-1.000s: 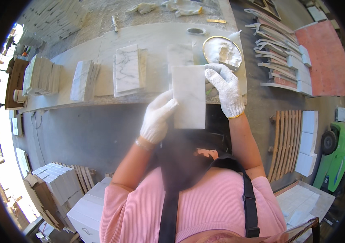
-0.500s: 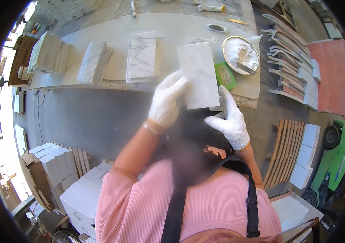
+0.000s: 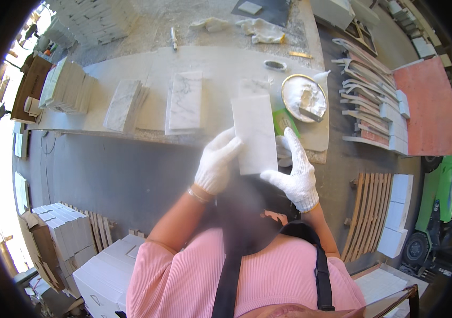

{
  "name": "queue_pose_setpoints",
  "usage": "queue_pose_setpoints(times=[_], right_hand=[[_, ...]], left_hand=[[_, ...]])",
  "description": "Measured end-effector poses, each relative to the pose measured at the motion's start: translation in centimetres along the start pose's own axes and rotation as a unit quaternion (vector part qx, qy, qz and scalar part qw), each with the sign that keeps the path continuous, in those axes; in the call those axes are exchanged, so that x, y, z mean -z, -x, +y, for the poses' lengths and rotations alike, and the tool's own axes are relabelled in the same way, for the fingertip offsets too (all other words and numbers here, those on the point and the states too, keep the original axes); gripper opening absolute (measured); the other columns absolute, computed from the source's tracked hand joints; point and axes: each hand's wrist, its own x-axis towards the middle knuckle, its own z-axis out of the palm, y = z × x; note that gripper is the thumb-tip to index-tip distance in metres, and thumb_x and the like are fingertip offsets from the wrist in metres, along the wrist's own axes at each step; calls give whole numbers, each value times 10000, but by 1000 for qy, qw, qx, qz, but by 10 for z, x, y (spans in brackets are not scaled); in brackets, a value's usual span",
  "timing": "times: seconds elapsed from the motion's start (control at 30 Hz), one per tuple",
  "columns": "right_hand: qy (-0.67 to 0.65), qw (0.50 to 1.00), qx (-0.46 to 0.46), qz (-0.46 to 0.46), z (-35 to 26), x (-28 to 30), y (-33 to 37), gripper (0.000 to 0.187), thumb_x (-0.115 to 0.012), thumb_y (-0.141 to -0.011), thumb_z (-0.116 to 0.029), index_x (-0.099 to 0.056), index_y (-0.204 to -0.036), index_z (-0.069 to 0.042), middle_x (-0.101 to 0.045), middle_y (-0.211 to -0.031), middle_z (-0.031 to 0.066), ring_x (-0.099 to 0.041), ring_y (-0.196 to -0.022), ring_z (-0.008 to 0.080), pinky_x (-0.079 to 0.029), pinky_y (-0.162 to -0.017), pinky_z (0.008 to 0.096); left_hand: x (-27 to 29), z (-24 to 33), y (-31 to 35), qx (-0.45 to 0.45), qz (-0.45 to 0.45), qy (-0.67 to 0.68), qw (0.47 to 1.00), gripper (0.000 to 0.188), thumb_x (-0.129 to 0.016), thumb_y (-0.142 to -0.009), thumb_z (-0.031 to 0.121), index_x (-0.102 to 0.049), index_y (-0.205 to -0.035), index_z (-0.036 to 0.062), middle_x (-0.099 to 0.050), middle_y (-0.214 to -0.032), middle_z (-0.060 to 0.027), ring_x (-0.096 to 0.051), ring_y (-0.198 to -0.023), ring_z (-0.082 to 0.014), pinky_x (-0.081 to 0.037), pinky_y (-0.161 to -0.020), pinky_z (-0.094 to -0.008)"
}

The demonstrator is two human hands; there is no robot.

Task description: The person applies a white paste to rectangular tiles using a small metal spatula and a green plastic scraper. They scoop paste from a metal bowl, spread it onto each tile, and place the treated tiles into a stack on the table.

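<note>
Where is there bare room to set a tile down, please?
Bare patches on the bench lie between the middle tile stack and dark-veined stack, and between that and the partly hidden tile. The right end, with held tile, green block and bowl, is crowded.

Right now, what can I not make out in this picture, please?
Head view: back of the white marble tile in the left hand, facing away.
Head view: part of the green block, behind the tile.
Head view: outline of the central dark shape, blurred.
Head view: end of the nearest white carton, cut by the bottom edge.
</note>
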Motion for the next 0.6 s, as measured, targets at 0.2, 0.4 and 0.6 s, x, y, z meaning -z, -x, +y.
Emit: queue_pose_setpoints(times=[0.2,0.4,0.6], right_hand=[[-58,996,-64,-7,19,31,1,1066,-943,-742,-112,-389,-1650,-45,-630,-1476,213,-668,-1296,279,-548,-1019,384],[-173,977,-114,43,21,47,1,833,-819,-887,-60,-433,-1625,-30,-639,-1447,186,-645,-1299,257,-523,-1087,395],[-203,973,-105,28,10,44,-7,799,-787,-923,-72,-414,-1628,-11,-614,-1479,211,-624,-1330,275,-495,-1125,401]], left_hand=[[3,-3,4,22,1,-36,999,439,-678,-1049,152,-614,-1438,-44,-716,-1317,-83,-673,-1149,-154,-530,-1009,-317],[4,-9,11,31,-36,-89,995,477,-700,-1030,156,-602,-1449,-50,-699,-1356,-92,-639,-1202,-158,-493,-1071,-334],[0,-8,14,48,-59,-126,989,526,-720,-1020,196,-588,-1464,-54,-684,-1378,-98,-626,-1222,-164,-494,-1082,-345]])
